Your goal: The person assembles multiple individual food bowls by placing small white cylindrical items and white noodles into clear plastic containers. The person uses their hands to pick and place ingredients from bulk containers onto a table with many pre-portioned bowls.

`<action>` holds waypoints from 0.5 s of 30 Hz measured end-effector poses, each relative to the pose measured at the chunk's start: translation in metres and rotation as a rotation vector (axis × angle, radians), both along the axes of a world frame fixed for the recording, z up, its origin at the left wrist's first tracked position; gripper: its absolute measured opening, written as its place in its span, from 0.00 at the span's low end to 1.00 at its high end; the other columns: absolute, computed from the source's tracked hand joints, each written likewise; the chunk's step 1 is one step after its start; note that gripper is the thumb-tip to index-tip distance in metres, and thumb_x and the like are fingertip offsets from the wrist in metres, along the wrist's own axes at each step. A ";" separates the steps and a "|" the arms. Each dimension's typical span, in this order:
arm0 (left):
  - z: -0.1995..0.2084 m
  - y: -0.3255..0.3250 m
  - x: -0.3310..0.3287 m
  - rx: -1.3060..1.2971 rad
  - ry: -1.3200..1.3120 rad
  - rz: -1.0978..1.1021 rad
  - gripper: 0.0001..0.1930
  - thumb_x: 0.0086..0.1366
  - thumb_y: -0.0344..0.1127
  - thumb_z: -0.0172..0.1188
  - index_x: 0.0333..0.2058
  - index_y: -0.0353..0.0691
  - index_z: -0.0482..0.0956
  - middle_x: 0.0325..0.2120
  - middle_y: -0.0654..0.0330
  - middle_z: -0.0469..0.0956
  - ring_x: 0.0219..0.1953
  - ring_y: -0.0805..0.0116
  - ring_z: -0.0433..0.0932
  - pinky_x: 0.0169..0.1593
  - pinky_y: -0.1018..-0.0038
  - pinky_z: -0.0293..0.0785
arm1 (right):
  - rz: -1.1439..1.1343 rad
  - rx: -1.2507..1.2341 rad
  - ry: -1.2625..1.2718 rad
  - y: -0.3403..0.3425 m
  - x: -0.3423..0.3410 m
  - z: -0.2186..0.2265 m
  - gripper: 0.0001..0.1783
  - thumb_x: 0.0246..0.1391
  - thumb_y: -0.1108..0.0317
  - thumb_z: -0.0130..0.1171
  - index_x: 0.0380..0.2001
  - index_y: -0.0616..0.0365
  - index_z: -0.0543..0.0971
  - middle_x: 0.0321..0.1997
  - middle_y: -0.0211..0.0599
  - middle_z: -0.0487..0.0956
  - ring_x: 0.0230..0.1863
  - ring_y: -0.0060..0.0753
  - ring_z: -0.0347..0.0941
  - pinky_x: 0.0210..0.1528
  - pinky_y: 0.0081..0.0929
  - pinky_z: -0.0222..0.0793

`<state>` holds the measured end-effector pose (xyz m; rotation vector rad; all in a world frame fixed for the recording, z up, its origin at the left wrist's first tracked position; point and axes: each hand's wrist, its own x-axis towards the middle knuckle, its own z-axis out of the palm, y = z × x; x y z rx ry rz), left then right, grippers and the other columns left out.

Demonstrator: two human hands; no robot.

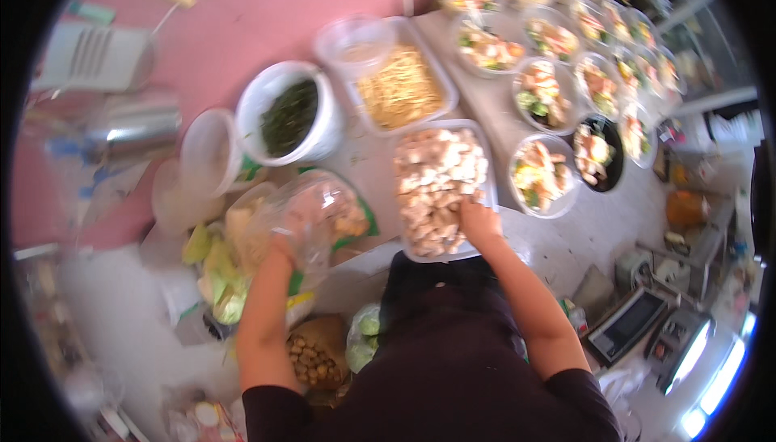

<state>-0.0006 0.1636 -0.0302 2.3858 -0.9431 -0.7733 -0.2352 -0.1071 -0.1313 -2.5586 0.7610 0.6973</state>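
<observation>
My right hand reaches over the near right side of a clear rectangular tub heaped with pale, light-brown chunks. Its fingers curl down among the chunks, and their tips are hidden. To the left, my left hand is at a clear plastic bag that covers pinkish pieces. Plastic glare and blur conceal that hand's fingers. Behind the chunk tub stands another clear tub of yellow strips. A white bucket of dark green leaves sits beyond the bag.
Several filled clear bowls cover the right of the table, one black bowl among them. Empty clear containers stand at left, near pale green vegetables. Below the table edge is a sack of small round brown items.
</observation>
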 end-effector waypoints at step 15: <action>-0.013 -0.001 0.014 0.062 -0.138 -0.174 0.12 0.60 0.39 0.58 0.36 0.37 0.78 0.35 0.52 0.78 0.39 0.55 0.76 0.45 0.65 0.72 | 0.087 0.147 -0.003 -0.010 0.003 0.012 0.14 0.56 0.67 0.52 0.45 0.59 0.73 0.41 0.46 0.83 0.45 0.47 0.80 0.43 0.42 0.77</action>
